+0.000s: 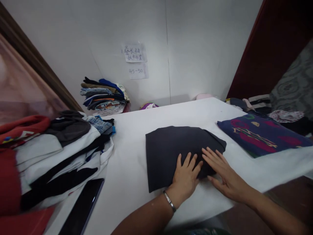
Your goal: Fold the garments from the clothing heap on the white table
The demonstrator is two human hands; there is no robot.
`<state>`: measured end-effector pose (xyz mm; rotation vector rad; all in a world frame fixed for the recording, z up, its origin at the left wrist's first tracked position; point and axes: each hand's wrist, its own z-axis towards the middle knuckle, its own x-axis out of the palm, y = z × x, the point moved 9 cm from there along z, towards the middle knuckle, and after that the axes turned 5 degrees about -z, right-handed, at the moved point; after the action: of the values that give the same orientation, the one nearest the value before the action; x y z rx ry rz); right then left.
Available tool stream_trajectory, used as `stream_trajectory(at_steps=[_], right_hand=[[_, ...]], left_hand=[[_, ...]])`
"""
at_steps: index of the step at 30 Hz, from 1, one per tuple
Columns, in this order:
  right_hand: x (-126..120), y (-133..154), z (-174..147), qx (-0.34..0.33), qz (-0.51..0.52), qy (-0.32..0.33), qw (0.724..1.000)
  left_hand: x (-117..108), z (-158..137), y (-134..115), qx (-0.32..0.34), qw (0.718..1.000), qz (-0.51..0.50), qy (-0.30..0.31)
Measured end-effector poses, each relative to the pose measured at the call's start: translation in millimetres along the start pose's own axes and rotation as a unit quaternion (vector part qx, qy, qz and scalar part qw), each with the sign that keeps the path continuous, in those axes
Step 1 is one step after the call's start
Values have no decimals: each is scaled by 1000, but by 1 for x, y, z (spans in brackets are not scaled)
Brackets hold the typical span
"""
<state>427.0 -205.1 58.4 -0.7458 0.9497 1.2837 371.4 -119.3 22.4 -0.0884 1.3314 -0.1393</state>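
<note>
A dark grey folded garment [171,147] lies flat on the white table [129,156], its kind not clear from the folds. My left hand [186,176], with a silver bracelet at the wrist, rests on its near edge with the fingers spread. Just to the right, my right hand [222,173] lies over the garment's near right part, fingers stretched out and thumb apart. Neither hand grips the cloth. Farther right is a navy folded garment [259,133] with a magenta, green and yellow pattern.
A heap of loose clothes [63,153] covers the table's left side, with a dark phone [83,205] in front of it. Folded clothes form a stack [105,96] by the wall. More clothes [259,102] lie at the back right. Two paper notes [135,54] hang on the wall.
</note>
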Motion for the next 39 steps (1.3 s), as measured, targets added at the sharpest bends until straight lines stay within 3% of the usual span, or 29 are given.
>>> stream_trajectory(at_steps=[2,4,8,12,14,16,20,24,29,35,39], right_hand=[[2,5,14,-10,-5,-15,1000],[22,2,23,-20,-20,-13,1000],[65,-17,23,6,-14,56,998],[48,-20,41,34,34,72,996],[35,-11,72,21,60,64,996],[37,-2,117,-6,84,80,993],[79,-10,209,18,88,146,985],[128,-33,259,92,46,250,963],[143,-41,277,89,30,272,958],[175,-47,270,106,-17,342,934],[178,-47,270,111,-26,323,940]], left_hand=[[-1,1,0,-2,1000,-6,1],[-1,1,0,-4,1000,-6,4],[2,1,-1,3,1000,7,14],[6,1,-2,8,1000,8,28],[7,1,-1,4,999,3,34],[7,1,-1,-2,999,-1,32],[3,-1,-2,8,1000,-3,12],[6,-4,-2,19,1000,4,8],[6,-5,-3,29,1000,-5,-4],[2,-2,-4,30,999,-21,13],[0,-2,-5,39,999,-12,2]])
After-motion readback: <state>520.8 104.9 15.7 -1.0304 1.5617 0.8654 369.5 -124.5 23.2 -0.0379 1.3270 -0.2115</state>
